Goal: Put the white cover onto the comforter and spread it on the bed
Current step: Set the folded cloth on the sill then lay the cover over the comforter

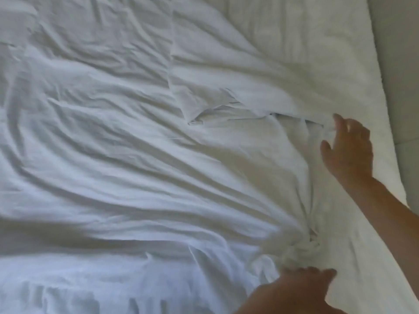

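Wrinkles risk being locked into the white cover (136,155), bunched near the bed's (353,53) right edge, if tugged unevenly; right hand (349,150) fingers are spread, left hand (301,288) flattened on it.

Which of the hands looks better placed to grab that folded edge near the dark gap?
The right hand: its open fingers nearly touch the white cover's folded edge. The left hand sits low by the bunched fabric.

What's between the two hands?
Head view: only bunched white cover, with creases gathering into a knot just above the left hand. Nothing else lies before the right hand, whose fingers are spread at a fold.
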Motion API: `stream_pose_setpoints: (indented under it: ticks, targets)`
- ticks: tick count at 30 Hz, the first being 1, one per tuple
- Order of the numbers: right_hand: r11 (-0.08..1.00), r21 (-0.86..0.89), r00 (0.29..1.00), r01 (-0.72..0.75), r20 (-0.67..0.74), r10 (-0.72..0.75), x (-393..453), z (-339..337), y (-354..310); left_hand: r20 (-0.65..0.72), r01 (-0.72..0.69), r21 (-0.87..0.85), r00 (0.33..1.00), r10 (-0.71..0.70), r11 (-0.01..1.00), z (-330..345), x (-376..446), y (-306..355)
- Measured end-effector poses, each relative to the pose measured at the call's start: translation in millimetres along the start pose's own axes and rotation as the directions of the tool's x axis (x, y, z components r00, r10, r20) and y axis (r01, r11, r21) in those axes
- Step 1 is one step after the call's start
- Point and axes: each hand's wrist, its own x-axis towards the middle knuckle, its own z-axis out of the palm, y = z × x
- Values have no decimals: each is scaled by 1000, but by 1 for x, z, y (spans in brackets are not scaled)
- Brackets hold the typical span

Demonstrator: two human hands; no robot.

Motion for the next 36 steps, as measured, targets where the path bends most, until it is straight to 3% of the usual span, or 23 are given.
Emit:
stream_pose_setpoints:
  ticks: [2,3,5,6,7,8,10,12,14,17,19,22,24,26,29,31,34,36]
  targets:
    - [989,79,991,121,48,-125,-37,25,-52,-20,-2,-284,1000,-4,959,-6,-18,-19]
    - [978,111,980,174,83,-183,-56,41,-69,-40,-69,-388,997,58,919,-14,-30,-33]
    - [952,154,956,264,87,-279,-90,64,-99,-258,-210,-443,961,100,872,-38,-60,-76]
    - [939,179,944,295,96,-315,-106,75,-113,-424,-238,-403,904,50,884,-55,-75,-105]
    - [925,201,930,322,115,-349,-122,87,-126,-591,-223,-309,806,-3,924,-74,-90,-139]
    - [911,214,913,354,133,-386,-137,96,-139,-747,-179,-157,665,2,971,-94,-105,-175]
    - [891,232,885,389,173,-431,-160,112,-163,-912,34,84,406,63,996,-137,-145,-253]
    - [883,252,876,395,186,-445,-180,125,-192,-960,293,145,274,63,945,-178,-192,-331]
    - [866,280,861,413,189,-472,-203,135,-231,-975,483,62,217,-51,874,-205,-242,-402]
    - [826,355,824,438,209,-526,-235,144,-309,-934,619,-175,141,-327,766,-221,-306,-465]
    - [767,405,760,499,222,-611,-264,150,-364,-874,594,-331,99,-475,733,-225,-333,-487]
    - [678,467,633,568,279,-722,-313,159,-440,-816,484,-450,119,-566,750,-229,-357,-501]
    - [693,487,622,532,331,-710,-339,158,-485,-882,433,-333,170,-439,838,-224,-367,-502]
    - [729,546,685,413,341,-644,-355,153,-522,-938,364,-203,194,-287,909,-218,-374,-497]
    - [754,656,857,27,373,-355,-362,133,-571,-954,267,-98,249,-167,959,-214,-382,-486]
    - [751,639,863,-169,464,-201,-355,119,-592,-951,226,-25,294,-92,974,-210,-384,-480]
    - [854,516,835,-68,497,-234,-339,107,-607,-956,206,97,293,34,974,-204,-386,-482]
    - [907,419,781,47,551,-294,-330,108,-615,-957,212,106,285,42,972,-200,-385,-488]
